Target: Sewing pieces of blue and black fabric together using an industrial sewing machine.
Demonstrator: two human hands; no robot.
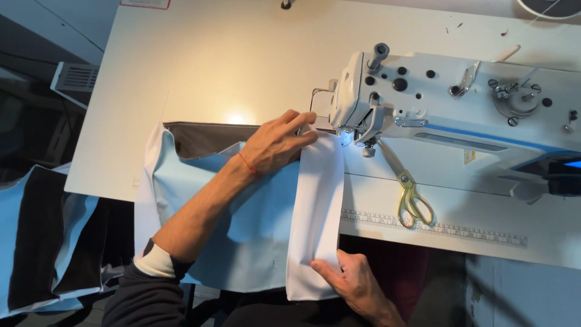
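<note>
Right hand [357,281] pinches the white fabric strip's [318,212] near end on the table [200,66]; left hand [275,144] lies flat, fingers spread (arm outstretched), pressing it beside the sewing machine [454,103].

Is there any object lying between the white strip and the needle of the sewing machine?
Nothing visible: the white strip already reaches the needle area, pressed by the left hand. The scissors lie to its right, off the path.
</note>
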